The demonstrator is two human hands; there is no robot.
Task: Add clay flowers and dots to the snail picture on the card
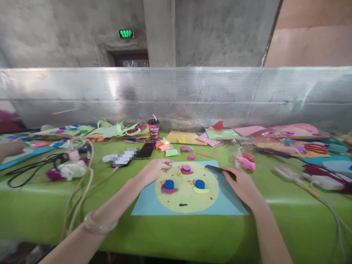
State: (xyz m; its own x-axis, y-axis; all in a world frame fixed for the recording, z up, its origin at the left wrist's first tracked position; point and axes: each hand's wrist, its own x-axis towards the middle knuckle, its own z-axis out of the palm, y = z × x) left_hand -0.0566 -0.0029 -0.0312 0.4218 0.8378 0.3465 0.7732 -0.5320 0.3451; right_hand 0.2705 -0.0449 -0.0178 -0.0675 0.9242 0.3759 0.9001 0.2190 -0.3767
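My left hand [157, 169] rests at the upper left edge of a blue sheet [145, 205], fingers curled together; whether they pinch anything is hidden. Closed around a slim black tool [213, 168] with a long narrow end, my right hand [242, 183] is over the sheet's right side. A pale yellow paper circle [184, 201] covers the middle of the sheet. On it are clay snails: one with a pink shell [186, 168] at the top, and two with blue shells, left [169, 184] and right [200, 184]. A small black piece [183, 205] lies near the circle's bottom.
Behind the sheet stand a lidded cup [154, 130] and a dark phone [145, 150]. Packets of clay [172, 152] lie close by. Cables [82, 183] loop over the left side; a power bank [287, 172] is at right. Another person's hand [11, 148] is at far left.
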